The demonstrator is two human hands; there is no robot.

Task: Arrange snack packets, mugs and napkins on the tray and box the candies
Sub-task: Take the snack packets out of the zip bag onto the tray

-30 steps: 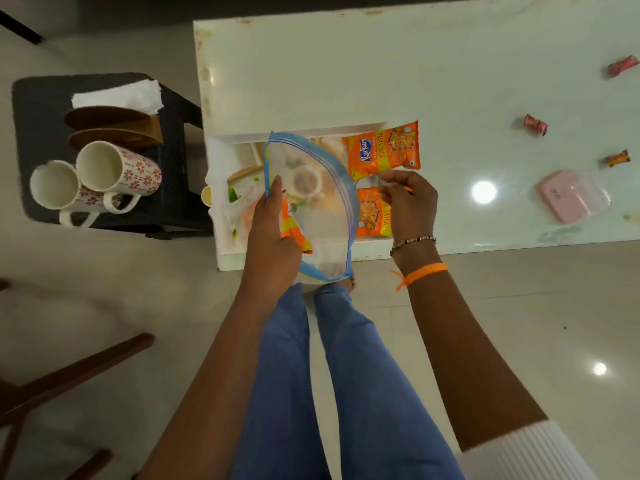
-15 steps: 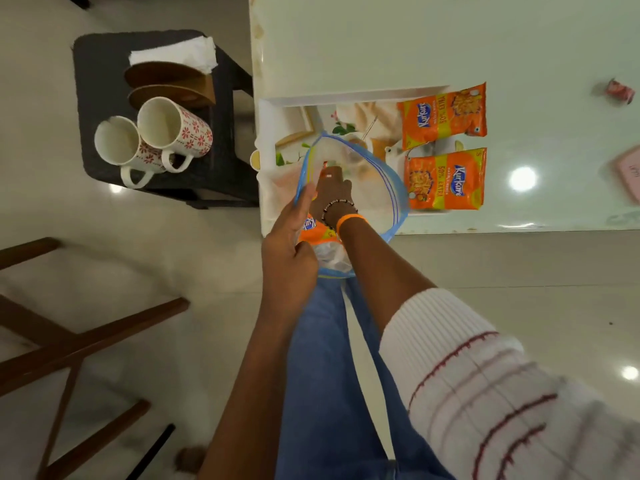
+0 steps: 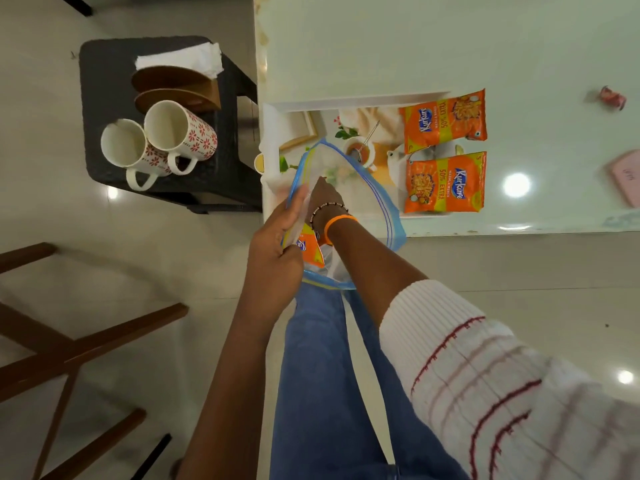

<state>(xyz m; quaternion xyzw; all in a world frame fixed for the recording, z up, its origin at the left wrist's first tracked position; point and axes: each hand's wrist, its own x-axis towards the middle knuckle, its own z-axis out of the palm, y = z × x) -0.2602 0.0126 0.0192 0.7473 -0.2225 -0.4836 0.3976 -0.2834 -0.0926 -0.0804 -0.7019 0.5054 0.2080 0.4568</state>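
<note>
Now logged: right hand [image 3: 323,199] has gone inside my zip bag [image 3: 374,202], grip unreadable; left hand [image 3: 277,244] pinches its rim; third snack packet [image 3: 310,249], 6 o'clock of tray [image 3: 346,100], comes next.

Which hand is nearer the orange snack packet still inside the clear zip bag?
Left. The left hand grips the clear zip bag right beside the orange snack packet; the right hand reaches deeper inside, past it.
</note>
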